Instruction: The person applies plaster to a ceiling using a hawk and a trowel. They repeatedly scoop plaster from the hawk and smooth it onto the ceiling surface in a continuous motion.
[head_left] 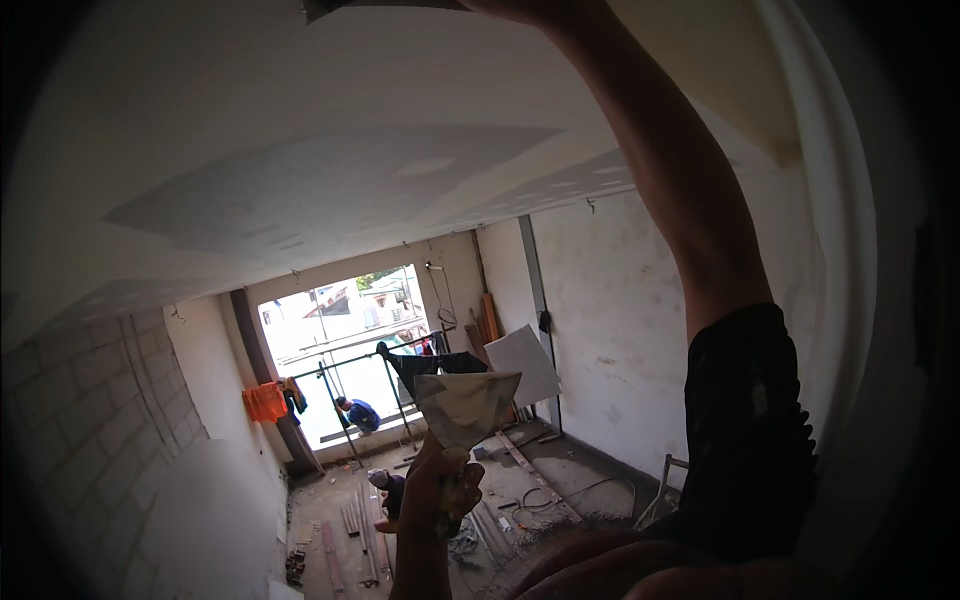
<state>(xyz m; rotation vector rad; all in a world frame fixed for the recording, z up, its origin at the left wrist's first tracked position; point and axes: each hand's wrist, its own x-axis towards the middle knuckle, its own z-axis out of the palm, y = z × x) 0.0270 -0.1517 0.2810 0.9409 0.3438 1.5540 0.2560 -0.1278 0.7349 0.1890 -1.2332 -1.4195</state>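
Observation:
My left hand [440,490] is closed around the handle of a putty knife [468,405], raised in front of me with its wide blade upward. Pale paste is smeared over that blade and some of it is on my fingers. My right arm, in a black sleeve, stretches up to the ceiling [330,90]. At the top edge of the picture my right hand [515,8] grips a wide putty knife [385,4] laid near the ceiling surface; its fingers are mostly cut off. A greyish smoothed patch [300,185] spreads across the ceiling below it.
Far below, a person in blue [358,413] crouches by the bright window opening [340,310]. Another person wearing a cap [385,488] is nearer. Orange cloth [264,402] hangs on a metal rail. Planks [540,470] and cables lie on the floor; a white board [523,365] leans by the right wall.

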